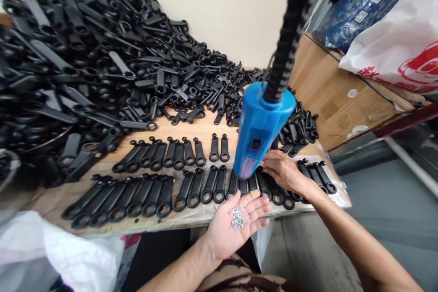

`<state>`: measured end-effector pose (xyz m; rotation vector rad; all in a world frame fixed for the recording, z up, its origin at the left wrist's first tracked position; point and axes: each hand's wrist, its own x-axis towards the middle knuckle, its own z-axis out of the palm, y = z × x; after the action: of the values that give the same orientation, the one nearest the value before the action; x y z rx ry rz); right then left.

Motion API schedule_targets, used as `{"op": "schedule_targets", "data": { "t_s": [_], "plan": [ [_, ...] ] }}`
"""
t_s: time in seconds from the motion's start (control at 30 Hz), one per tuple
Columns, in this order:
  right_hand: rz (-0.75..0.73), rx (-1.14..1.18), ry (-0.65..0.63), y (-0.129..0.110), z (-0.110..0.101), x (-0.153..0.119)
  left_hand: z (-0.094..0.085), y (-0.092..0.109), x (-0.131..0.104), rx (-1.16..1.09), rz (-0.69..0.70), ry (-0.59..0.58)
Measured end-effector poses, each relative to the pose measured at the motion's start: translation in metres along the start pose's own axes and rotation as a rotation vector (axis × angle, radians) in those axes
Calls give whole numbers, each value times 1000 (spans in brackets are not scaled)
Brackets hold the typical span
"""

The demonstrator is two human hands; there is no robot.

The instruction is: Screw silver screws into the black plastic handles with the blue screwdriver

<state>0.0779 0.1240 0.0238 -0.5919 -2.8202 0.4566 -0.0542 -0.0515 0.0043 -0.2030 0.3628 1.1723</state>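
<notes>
Held loosely on the upturned, open palm of the left hand (229,228) is a small cluster of silver screws (238,217); they are cradled, not pinched, and the fingers are spread. Beige tape (254,194) is seen on one finger. The right hand (282,169) is bent down, fingers drawn together, at the near row of black levers (166,191); whether a lever is pinched there cannot be told.

The levers are laid side by side along the front of the wooden table (186,128), wide ring ends towards the body, small knobbed ends away. A shorter row (199,151) is set behind, and a large heap (102,54) is piled at the back and left. Between the hands and the heap, a blue power driver (262,123) is hung from a black coiled cord (284,59).

The levers look like light, stiff, rather smooth plastic, best taken by the flat shank. The screws are probably hard, nearly weightless and easily spilled if the palm is tipped; they are best picked singly by fingertips. The driver is likely the heaviest item, rigid and apt to swing, and is best gripped round its thick barrel.
</notes>
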Motion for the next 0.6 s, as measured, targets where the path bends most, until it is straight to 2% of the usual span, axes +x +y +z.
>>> {"op": "schedule_targets", "data": {
  "t_s": [0.27, 0.43, 0.5, 0.6],
  "plan": [
    [-26, -41, 29, 6, -6, -8, -1, 7, -4, -3, 29, -3],
    [43, -161, 36, 8, -17, -28, -3, 12, -10, 19, 32, 41],
    [99, -172, 96, 14, -25, -42, -4, 13, -12, 39, 31, 62],
    [231, -228, 292, 31, -35, -74, -4, 14, -12, 96, 47, 113]
  ]
}}
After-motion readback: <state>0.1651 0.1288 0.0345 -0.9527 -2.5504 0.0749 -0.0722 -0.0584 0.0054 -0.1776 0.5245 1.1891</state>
